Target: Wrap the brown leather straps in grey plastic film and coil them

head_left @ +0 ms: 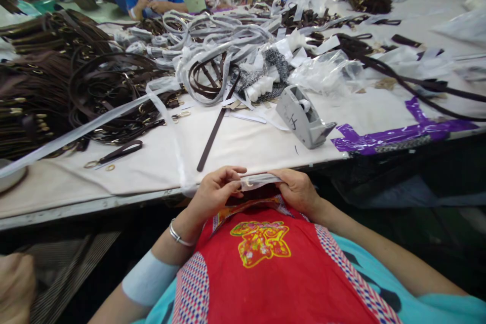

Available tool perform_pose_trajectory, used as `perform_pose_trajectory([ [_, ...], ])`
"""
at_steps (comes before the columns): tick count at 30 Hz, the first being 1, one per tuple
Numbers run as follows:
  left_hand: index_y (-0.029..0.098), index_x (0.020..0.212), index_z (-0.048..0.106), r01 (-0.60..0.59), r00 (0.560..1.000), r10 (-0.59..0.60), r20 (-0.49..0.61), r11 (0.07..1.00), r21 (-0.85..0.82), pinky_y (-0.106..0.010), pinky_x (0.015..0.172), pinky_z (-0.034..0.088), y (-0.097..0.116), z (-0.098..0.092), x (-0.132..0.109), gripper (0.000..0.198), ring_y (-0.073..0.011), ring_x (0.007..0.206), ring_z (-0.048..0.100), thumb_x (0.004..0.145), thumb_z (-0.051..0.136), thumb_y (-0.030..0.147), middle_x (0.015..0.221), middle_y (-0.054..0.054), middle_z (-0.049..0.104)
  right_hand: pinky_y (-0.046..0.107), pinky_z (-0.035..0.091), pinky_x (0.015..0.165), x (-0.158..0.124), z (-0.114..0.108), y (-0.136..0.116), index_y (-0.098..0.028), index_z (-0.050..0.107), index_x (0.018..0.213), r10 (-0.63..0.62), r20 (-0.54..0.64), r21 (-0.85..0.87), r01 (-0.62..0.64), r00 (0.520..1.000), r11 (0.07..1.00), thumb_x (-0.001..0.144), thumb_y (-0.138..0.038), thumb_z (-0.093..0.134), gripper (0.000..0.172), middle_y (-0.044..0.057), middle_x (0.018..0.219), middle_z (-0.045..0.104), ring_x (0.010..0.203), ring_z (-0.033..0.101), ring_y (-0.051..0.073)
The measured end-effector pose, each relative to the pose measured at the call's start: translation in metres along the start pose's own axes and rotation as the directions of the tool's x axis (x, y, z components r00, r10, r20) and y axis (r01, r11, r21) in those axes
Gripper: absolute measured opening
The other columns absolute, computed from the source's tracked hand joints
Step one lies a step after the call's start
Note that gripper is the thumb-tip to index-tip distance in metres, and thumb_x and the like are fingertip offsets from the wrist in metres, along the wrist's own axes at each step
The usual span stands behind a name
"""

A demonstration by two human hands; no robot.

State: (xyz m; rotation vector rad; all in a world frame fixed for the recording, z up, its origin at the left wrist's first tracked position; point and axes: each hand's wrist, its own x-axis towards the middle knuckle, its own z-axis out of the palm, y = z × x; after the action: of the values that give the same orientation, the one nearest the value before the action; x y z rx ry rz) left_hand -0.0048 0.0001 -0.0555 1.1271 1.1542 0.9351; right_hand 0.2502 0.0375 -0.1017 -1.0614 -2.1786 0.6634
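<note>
My left hand (218,190) is closed in a pinch at one end of a strap in a whitish translucent wrap (260,180), just off the table's front edge. A small gold-coloured metal piece shows beside those fingers. The strap's other end is gripped by my right hand (298,190), thumb on top and the fingers partly hidden beneath. A long translucent plastic strip (169,121) drapes over the table edge to the left of my left hand. Beyond that hand lies a flat dark brown strap (212,139). A grey tape dispenser (304,116) stands past my right hand.
Dark brown straps (34,96) are piled at the left, and wrapped straps (224,30) are heaped mid-table. A short strap loop with a ring (121,152) lies near the front. Purple tape (398,136) covers the right edge. Two people sit across the table; another person's hand shows lower left.
</note>
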Motion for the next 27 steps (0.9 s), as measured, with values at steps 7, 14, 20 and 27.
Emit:
perform_pose_trajectory([
  [7, 0.016, 0.117, 0.059, 0.394, 0.874, -0.190, 0.447, 0.817, -0.421, -0.032, 0.064, 0.056, -0.006, -0.006, 0.016, 0.061, -0.0215, 0.076, 0.071, 0.082, 0.061, 0.065, 0.105, -0.015, 0.071, 0.032, 0.055, 0.075, 0.004, -0.007, -0.004, -0.014, 0.068, 0.113, -0.214, -0.038, -0.126, 0.208, 0.976, 0.970, 0.091, -0.011, 0.046, 0.032, 0.010, 0.090, 0.073, 0.082, 0.068, 0.020],
  [14, 0.013, 0.090, 0.062, 0.439, 0.717, -0.282, 0.638, 0.893, -0.098, -0.016, 0.044, 0.040, 0.004, 0.018, 0.018, 0.037, -0.0056, 0.044, 0.047, 0.088, 0.063, 0.050, 0.060, 0.003, 0.056, 0.033, 0.048, 0.070, 0.012, -0.015, -0.006, -0.014, 0.067, 0.112, -0.379, -0.056, -0.347, 0.338, 0.924, 0.875, 0.089, -0.008, 0.051, 0.029, 0.009, 0.088, 0.073, 0.077, 0.064, 0.020],
  [20, 0.011, 0.090, 0.062, 0.489, 0.684, -0.297, 0.666, 0.864, -0.118, -0.015, 0.047, 0.043, 0.005, 0.017, 0.006, 0.032, -0.0062, 0.052, 0.055, 0.086, 0.068, 0.042, 0.076, -0.005, 0.066, 0.035, 0.051, 0.078, 0.011, -0.013, 0.003, -0.015, 0.065, 0.118, -0.392, -0.076, -0.343, 0.345, 0.917, 0.874, 0.089, -0.005, 0.050, 0.033, 0.010, 0.099, 0.074, 0.088, 0.067, 0.022],
  [27, 0.010, 0.086, 0.064, 0.498, 0.708, -0.282, 0.647, 0.849, -0.175, -0.014, 0.038, 0.038, 0.003, 0.017, -0.005, 0.037, -0.0055, 0.039, 0.050, 0.086, 0.068, 0.046, 0.060, -0.004, 0.067, 0.038, 0.055, 0.083, 0.014, -0.003, 0.014, -0.015, 0.064, 0.121, -0.304, -0.123, -0.224, 0.272, 0.945, 0.936, 0.090, -0.006, 0.044, 0.038, 0.013, 0.100, 0.073, 0.092, 0.068, 0.023],
])
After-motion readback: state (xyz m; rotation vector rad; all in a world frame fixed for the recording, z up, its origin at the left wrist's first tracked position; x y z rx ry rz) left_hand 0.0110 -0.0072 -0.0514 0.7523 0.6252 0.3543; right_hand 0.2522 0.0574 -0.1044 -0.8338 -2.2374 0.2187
